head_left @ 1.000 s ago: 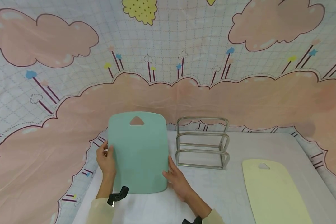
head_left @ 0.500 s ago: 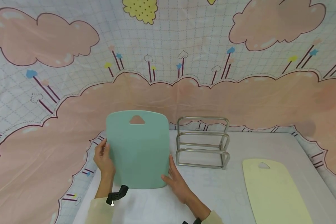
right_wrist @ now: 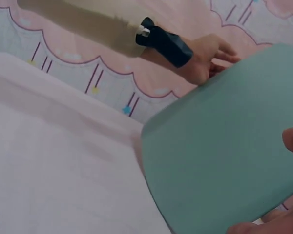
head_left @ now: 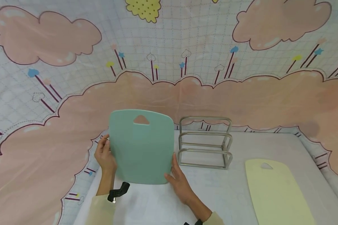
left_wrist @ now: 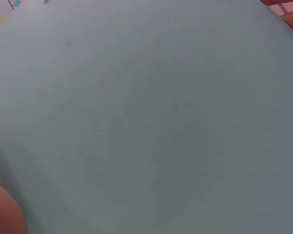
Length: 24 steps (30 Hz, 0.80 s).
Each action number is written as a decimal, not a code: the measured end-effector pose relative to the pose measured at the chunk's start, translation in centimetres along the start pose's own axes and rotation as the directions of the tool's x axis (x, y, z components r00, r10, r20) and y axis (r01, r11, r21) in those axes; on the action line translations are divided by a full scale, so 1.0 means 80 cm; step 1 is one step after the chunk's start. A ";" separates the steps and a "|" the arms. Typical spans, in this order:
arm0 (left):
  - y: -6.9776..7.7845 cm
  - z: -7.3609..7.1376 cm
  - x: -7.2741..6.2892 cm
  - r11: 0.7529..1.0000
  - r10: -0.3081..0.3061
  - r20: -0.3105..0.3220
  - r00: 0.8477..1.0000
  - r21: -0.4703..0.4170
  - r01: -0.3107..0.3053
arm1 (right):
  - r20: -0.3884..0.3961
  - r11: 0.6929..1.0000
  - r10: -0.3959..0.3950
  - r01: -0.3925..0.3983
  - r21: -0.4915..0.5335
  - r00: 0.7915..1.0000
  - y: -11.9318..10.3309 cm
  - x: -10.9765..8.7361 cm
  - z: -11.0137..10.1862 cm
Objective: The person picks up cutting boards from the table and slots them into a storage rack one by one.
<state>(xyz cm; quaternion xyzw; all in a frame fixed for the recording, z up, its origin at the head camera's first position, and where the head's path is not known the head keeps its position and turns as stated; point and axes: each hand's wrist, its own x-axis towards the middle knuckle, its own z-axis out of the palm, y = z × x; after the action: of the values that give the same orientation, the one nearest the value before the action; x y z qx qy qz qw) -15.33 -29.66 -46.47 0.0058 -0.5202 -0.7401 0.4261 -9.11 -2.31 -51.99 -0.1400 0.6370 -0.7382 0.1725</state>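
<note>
A green cutting board [head_left: 142, 147] with a triangular handle hole stands nearly upright between both hands, tilted slightly in the head view. My left hand [head_left: 105, 154] grips its left edge, fingers partly hidden behind the board. At the lower right edge, my right hand [head_left: 180, 181] holds it with the thumb towards the front face. Nearly the whole left wrist view is filled by the board's surface [left_wrist: 146, 117]. Seen from the right wrist, the board [right_wrist: 219, 141] has its lower edge close over the white table, with the left hand [right_wrist: 207, 58] at its far side.
To the right of the board stands a metal wire rack [head_left: 204, 151] with upright loops. A pale yellow cutting board [head_left: 276, 190] lies on the white table [head_left: 225, 200] at the right. Behind the table hangs a pink and white patterned cloth [head_left: 214, 100].
The green cutting board has risen a little and turned slightly, its right side now lower at the top. Both hands keep their hold on it. The rack and yellow board stay put.
</note>
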 end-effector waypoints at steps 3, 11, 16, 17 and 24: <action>-0.003 0.000 0.001 0.997 0.017 -0.020 1.000 -0.079 -0.018 | -0.013 0.999 -0.011 0.010 -0.041 1.000 -0.001 0.001 0.001; 0.001 0.005 -0.007 0.989 0.114 -0.055 0.992 -0.091 -0.119 | 0.031 0.998 -0.059 0.060 -0.036 0.998 -0.004 0.001 0.004; 0.004 0.010 -0.014 0.982 0.187 -0.035 0.982 0.032 -0.186 | 0.027 0.996 -0.089 0.090 -0.024 0.996 -0.005 0.001 0.002; 0.004 0.010 -0.015 0.979 0.198 -0.031 0.980 0.053 -0.196 | 0.022 0.996 -0.090 0.091 -0.024 0.996 -0.005 0.001 0.002; -0.004 0.008 -0.010 0.971 0.237 -0.085 0.968 0.041 -0.234 | 0.005 0.994 -0.103 0.103 -0.033 0.995 -0.003 0.002 0.003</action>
<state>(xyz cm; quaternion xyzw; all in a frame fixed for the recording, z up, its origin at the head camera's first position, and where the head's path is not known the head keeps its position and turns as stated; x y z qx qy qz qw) -15.31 -28.64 -46.79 -0.0163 -0.5088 -0.6753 0.5337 -9.15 -2.56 -51.74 -0.1767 0.6407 -0.7352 0.1329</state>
